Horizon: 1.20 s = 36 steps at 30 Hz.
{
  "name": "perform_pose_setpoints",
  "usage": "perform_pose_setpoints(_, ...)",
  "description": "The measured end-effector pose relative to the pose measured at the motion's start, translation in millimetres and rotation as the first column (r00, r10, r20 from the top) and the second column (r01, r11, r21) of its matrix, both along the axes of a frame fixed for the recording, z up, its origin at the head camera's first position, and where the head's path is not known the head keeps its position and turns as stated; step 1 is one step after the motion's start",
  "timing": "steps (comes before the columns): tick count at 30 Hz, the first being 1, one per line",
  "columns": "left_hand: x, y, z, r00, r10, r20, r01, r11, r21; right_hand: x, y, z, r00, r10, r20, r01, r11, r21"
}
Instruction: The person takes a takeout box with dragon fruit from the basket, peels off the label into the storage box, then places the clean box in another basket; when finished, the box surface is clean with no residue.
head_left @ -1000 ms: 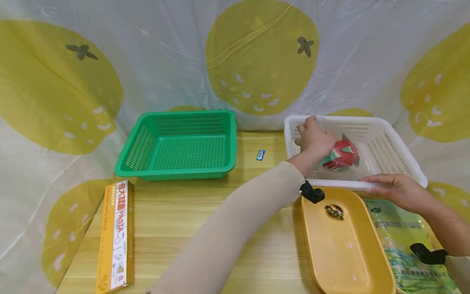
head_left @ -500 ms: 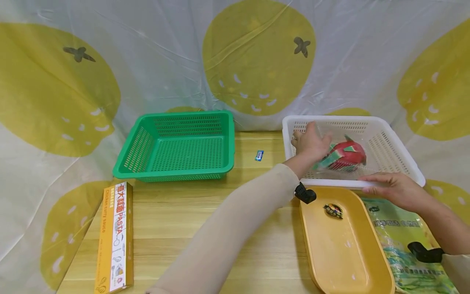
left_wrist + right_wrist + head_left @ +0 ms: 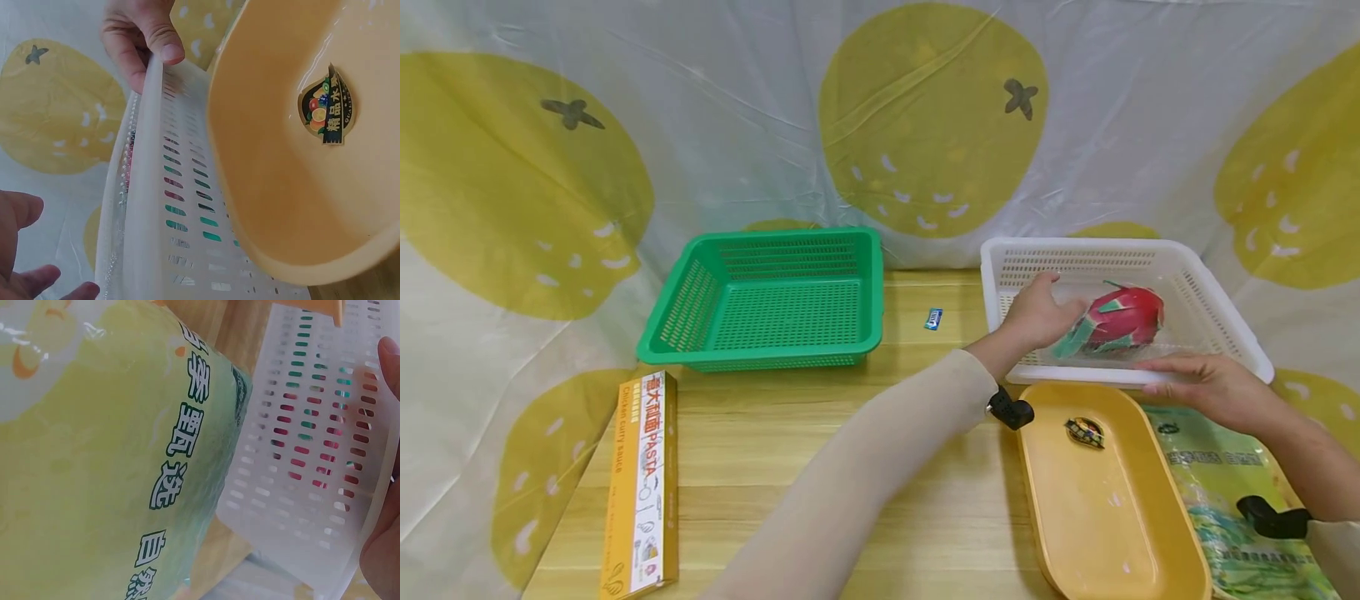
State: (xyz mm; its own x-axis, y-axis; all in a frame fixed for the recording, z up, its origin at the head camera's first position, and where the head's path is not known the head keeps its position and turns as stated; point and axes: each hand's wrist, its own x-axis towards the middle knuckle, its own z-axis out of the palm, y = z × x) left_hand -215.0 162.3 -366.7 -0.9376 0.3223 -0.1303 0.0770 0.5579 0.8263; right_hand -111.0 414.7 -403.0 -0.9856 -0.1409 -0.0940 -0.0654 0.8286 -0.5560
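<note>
A red dragon fruit [image 3: 1129,317] with green scales lies in the white basket [image 3: 1067,374] at the right, with clear plastic packaging around it. My left hand [image 3: 1037,318] is over the basket's left part, fingers spread, close to the fruit's green tips. Its fingers [image 3: 37,281] show at the lower left of the left wrist view, apart from the rim. At the basket's front rim, my right hand [image 3: 1213,387] grips the edge, thumb outside and fingers over it. Red and green show through the slots of the basket [image 3: 250,506] in the right wrist view.
A yellow-orange tray [image 3: 1105,517] with a fruit sticker [image 3: 1085,432] stands before the white basket, beside a green-yellow bag [image 3: 1217,475]. A green basket [image 3: 760,358] is at the back left, a pasta box [image 3: 640,483] at the left, a small blue packet [image 3: 933,318] between the baskets.
My left hand has drawn back toward me and lower, away from the basket's far side. The dragon fruit has shifted right and turned more into sight. My right hand has stayed on the rim.
</note>
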Motion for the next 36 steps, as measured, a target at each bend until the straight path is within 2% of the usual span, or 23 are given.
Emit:
perform_pose_setpoints(3,5.9,-7.8,-0.8,0.994,-0.066,-0.083,0.069,0.997,0.03,-0.9,3,0.1,1.0,0.003,0.002,-0.003,1.0,0.008)
perform_pose_setpoints(6,15.2,-16.3,-2.9,0.98,-0.114,-0.161,0.126,0.99,0.068,-1.3,5,-1.2,1.0,0.013,-0.004,-0.013,1.0,0.003)
perform_pose_setpoints(11,32.7,-36.0,-9.3,0.943,-0.185,-0.277,0.223,0.968,0.114,-1.7,7,-3.2,0.999,0.017,-0.031,-0.017,1.0,-0.006)
perform_pose_setpoints(13,40.0,-46.5,-11.6,0.932,-0.192,-0.307,0.241,0.962,0.128,-2.6,7,-3.4,0.999,0.017,-0.04,-0.018,1.0,-0.009)
perform_pose_setpoints(15,47.2,-57.6,-13.9,0.93,-0.177,-0.321,0.238,0.957,0.163,-3.6,8,-3.5,0.999,0.017,-0.045,-0.017,1.0,-0.005)
perform_pose_setpoints(20,64.7,-86.7,-21.6,0.934,-0.08,-0.349,0.182,0.945,0.271,-4.5,8,-5.1,1.0,0.003,-0.019,-0.002,0.999,0.039)
perform_pose_setpoints(24,77.1,-118.0,-26.3,0.928,-0.024,-0.371,0.131,0.955,0.266,-4.9,7,-6.0,1.0,-0.002,-0.01,0.002,0.998,0.06)
perform_pose_setpoints(28,84.7,-154.6,-31.5,0.91,0.032,-0.414,0.064,0.974,0.217,-5.6,5,-4.3,1.0,-0.011,0.024,0.009,0.998,0.067)
perform_pose_setpoints(32,86.2,-190.6,-34.9,0.865,0.105,-0.49,-0.036,0.988,0.149,-4.8,7,-0.7,0.998,-0.03,0.059,0.026,0.997,0.066)
perform_pose_setpoints(36,80.0,-220.6,-35.4,0.8,0.151,-0.581,-0.126,0.988,0.084,-2.6,11,2.1,0.995,-0.045,0.093,0.041,0.998,0.044)
